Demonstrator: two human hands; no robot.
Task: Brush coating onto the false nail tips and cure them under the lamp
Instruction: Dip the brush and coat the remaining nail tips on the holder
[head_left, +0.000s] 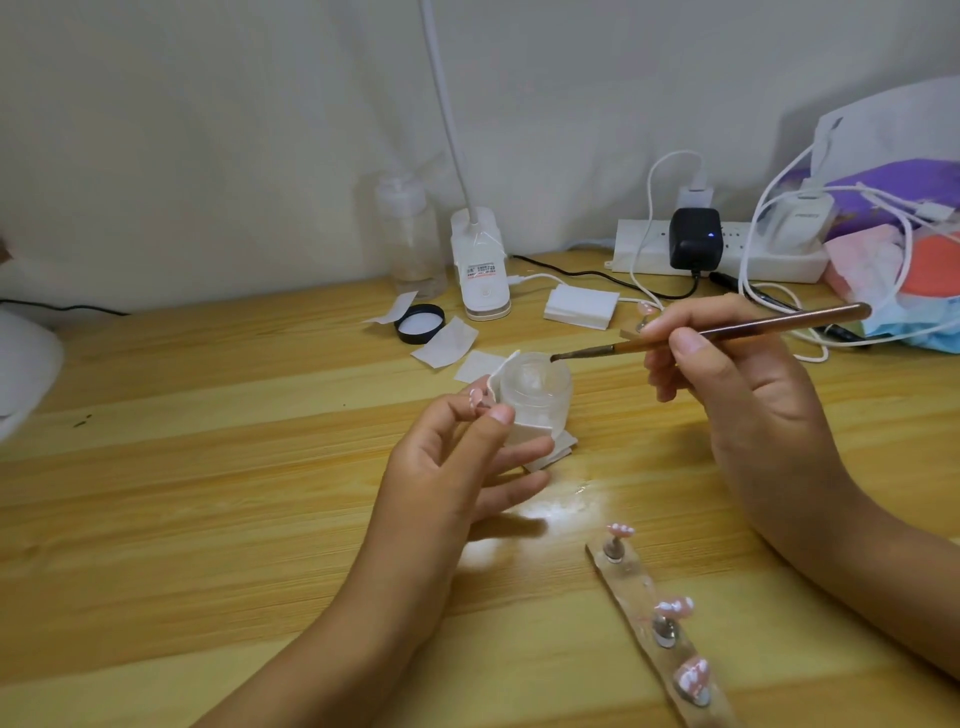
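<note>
My left hand (457, 457) pinches a small pink-and-white false nail tip (475, 401) between thumb and forefinger, just left of a small open clear jar (535, 387). My right hand (737, 379) grips a brown-handled brush (727, 330), whose dark bristles sit at the jar's rim. A narrow holder strip (660, 639) lies at the front right with three pink nail tips on stands, such as the nearest one (693, 675). Another tip on a stand (645, 313) shows behind my right hand. The white edge of a curing lamp (23, 364) is at the far left.
On the wooden table (208, 493) are a black jar lid (420, 323), white wipes (445, 343), a pad stack (582, 306), a clear bottle (410, 239), a clip lamp base (480, 265), and a power strip (727, 254) with chargers and cables. Bags are piled at the back right.
</note>
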